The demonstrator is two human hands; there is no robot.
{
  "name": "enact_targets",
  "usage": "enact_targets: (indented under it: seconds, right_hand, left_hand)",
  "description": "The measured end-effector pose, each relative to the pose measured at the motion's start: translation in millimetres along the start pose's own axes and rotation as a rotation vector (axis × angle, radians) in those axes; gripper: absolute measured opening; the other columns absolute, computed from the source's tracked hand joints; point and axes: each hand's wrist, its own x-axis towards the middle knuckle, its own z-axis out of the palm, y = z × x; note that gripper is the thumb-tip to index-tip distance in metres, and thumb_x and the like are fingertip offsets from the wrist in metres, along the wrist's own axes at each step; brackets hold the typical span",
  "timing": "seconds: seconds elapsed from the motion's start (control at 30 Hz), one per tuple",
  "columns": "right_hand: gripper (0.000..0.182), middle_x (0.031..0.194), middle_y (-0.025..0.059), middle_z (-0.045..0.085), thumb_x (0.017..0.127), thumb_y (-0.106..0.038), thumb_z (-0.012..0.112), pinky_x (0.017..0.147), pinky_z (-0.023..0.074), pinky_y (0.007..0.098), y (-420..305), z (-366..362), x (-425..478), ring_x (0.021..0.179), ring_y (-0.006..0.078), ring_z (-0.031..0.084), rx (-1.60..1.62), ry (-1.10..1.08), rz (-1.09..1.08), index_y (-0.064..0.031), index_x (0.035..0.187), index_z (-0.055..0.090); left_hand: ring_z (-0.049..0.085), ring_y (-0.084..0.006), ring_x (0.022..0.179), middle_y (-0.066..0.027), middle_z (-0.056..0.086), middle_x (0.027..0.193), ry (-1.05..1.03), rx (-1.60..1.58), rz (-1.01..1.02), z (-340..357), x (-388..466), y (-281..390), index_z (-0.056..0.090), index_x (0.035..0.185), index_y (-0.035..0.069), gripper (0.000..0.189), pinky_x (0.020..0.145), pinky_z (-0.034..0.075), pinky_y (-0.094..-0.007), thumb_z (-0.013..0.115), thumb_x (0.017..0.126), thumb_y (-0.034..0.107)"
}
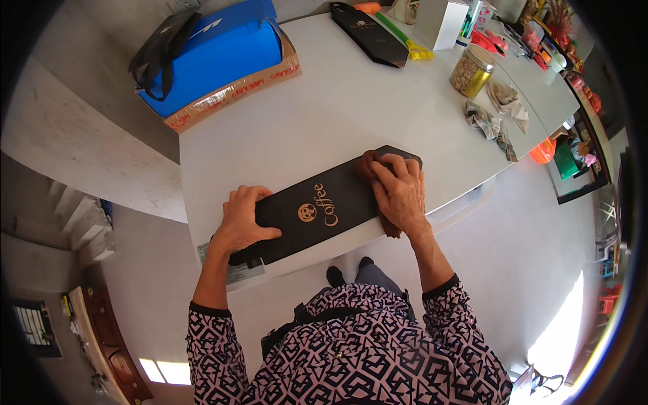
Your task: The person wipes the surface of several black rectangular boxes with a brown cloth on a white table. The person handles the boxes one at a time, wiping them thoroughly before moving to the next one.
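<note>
A long black flat case or bag (314, 212) with a printed skull-like emblem and lettering lies slanted along the near edge of the white table (314, 116). My left hand (245, 220) grips its left end, thumb on top and fingers at the far edge. On the right end, my right hand (400, 190) presses a bunched brown cloth (365, 166) against the black surface; part of the cloth hangs down below the palm towards the table edge. The underside of the case and the fingertips under my left hand are hidden.
At the back left, a blue box (217, 55) sits in a cardboard tray. Another black case (369, 35) lies at the back beside a green-handled yellow brush (405, 38). To the right are a lidded jar (472, 71), crumpled cloths (491, 126) and a white box (440, 23).
</note>
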Motion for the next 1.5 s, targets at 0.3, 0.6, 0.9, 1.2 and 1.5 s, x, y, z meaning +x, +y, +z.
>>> enact_targets:
  seconds: [0.3, 0.6, 0.9, 1.2, 1.5]
  right_hand:
    - [0.04, 0.12, 0.0072, 0.056, 0.075, -0.011, 0.072, 0.084, 0.0424, 0.0454, -10, 1, -9, 0.106, 0.0328, 0.05, 0.079, 0.0, 0.018, -0.0123, 0.115, 0.066]
    - [0.041, 0.119, 0.0063, 0.058, 0.076, -0.012, 0.071, 0.083, 0.0421, 0.0432, 5, -13, -9, 0.103, 0.03, 0.053, 0.037, 0.0, 0.091, -0.0122, 0.117, 0.066]
    - [0.036, 0.119, 0.0081, 0.059, 0.081, -0.01, 0.069, 0.087, 0.0436, 0.0425, 71, -32, 1, 0.102, 0.032, 0.053, 0.202, 0.027, 0.209, -0.0096, 0.117, 0.068]
    - [0.034, 0.117, 0.0116, 0.061, 0.082, -0.002, 0.066, 0.089, 0.0468, 0.0406, 87, -63, -8, 0.102, 0.0322, 0.053, 0.34, 0.192, 0.346, -0.0025, 0.116, 0.067]
    - [0.034, 0.114, 0.0055, 0.061, 0.075, -0.008, 0.071, 0.084, 0.0449, 0.0417, 66, -63, -23, 0.098, 0.0294, 0.054, 0.251, -0.131, 0.015, -0.0133, 0.108, 0.069]
  left_hand:
    - [0.051, -0.03, 0.101, -0.0122, 0.052, 0.103, 0.09, 0.241, 0.144, 45, 63, 85, 0.056, 0.099, 0.002, 0.076, 0.091, 0.038, -0.0433, 0.084, 0.058, 0.059]
    - [0.063, -0.0334, 0.082, -0.0147, 0.064, 0.085, 0.152, 0.009, 0.045, 61, 61, 110, 0.057, 0.093, 0.001, 0.061, 0.072, 0.05, -0.0429, 0.084, 0.067, 0.05]
    - [0.064, -0.0226, 0.069, -0.0071, 0.068, 0.075, 0.09, -0.251, 0.024, 45, 68, 118, 0.074, 0.083, 0.009, 0.032, 0.062, 0.048, -0.0344, 0.079, 0.076, 0.04]
    - [0.05, -0.017, 0.062, 0.0014, 0.05, 0.071, 0.598, 0.577, 0.714, 23, 49, 147, 0.07, 0.083, 0.012, 0.02, 0.051, 0.039, -0.0306, 0.072, 0.063, 0.007]
    - [0.057, -0.0319, 0.125, -0.0101, 0.065, 0.128, 0.418, 0.361, 0.759, 85, 34, 104, 0.061, 0.082, 0.003, 0.007, 0.103, 0.047, -0.05, 0.067, 0.079, 0.002]
